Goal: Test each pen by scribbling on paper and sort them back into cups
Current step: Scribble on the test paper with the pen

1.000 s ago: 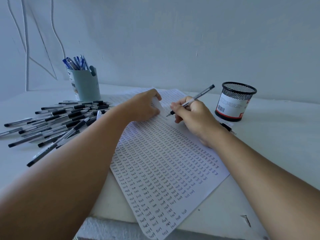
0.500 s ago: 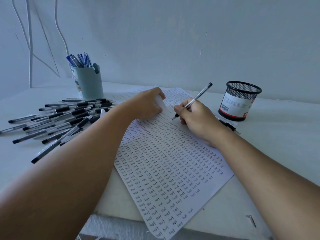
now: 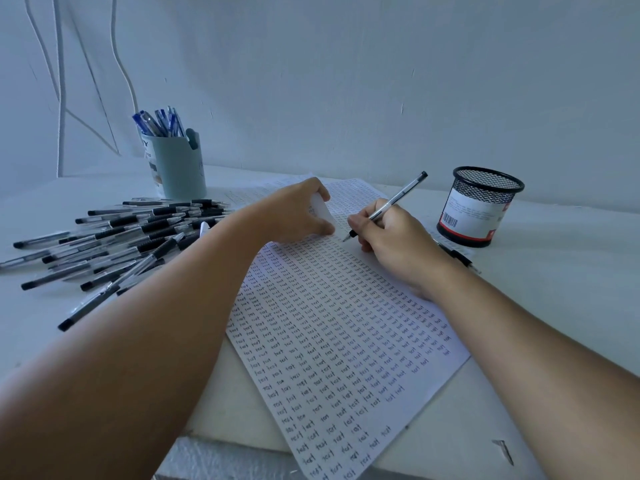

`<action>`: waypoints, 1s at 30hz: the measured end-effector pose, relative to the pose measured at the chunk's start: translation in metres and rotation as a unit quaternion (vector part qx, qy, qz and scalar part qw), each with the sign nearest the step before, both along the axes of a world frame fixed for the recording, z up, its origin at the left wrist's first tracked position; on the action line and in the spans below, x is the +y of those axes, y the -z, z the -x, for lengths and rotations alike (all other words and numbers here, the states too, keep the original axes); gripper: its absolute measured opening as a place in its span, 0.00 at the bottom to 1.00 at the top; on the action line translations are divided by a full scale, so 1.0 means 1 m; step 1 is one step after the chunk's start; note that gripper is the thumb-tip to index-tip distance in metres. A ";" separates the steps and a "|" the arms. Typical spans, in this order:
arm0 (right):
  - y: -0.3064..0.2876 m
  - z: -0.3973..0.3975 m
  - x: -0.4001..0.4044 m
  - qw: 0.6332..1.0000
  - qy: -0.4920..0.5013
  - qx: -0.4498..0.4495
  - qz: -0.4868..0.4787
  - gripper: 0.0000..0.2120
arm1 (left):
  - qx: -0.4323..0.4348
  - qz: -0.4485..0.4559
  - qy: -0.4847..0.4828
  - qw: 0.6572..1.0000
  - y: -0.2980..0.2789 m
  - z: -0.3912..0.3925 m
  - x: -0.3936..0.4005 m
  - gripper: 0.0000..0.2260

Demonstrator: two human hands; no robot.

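Observation:
A sheet of paper (image 3: 339, 341) covered in rows of small handwritten words lies in front of me. My right hand (image 3: 394, 237) grips a clear black-tipped pen (image 3: 398, 197) in a writing hold, its tip on the paper near the top rows. My left hand (image 3: 294, 213) rests on the paper just left of the tip, fingers curled round a small white object (image 3: 320, 213). A pile of several black pens (image 3: 131, 237) lies at the left. Behind it stands a pale blue cup (image 3: 180, 171) with blue pens. A black mesh cup (image 3: 481, 206) stands at the right.
One black pen (image 3: 457, 256) lies on the table beside the mesh cup, behind my right wrist. The white table's front edge (image 3: 242, 445) runs under the paper's near corner. Cables (image 3: 121, 64) hang down the wall at the back left.
The hands keep their places on the paper. The pen tip has shifted only slightly along the top rows, and my view has drifted a little.

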State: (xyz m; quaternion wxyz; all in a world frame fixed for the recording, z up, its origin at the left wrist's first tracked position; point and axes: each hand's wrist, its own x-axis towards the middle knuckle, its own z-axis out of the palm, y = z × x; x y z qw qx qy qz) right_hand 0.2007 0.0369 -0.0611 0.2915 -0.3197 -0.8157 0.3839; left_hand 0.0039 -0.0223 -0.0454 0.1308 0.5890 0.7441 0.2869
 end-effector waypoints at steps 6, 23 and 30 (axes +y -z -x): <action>0.000 0.000 -0.001 1.000 -0.007 -0.013 -0.003 0.10 | 0.002 -0.006 0.000 1.000 0.001 0.001 0.000 0.24; -0.001 -0.001 -0.001 0.999 -0.011 -0.025 -0.019 0.09 | -0.005 -0.001 -0.003 1.000 0.002 0.002 0.001 0.24; -0.001 -0.001 -0.001 1.000 -0.005 -0.019 -0.007 0.09 | 0.005 -0.001 0.000 1.000 0.001 0.002 0.001 0.24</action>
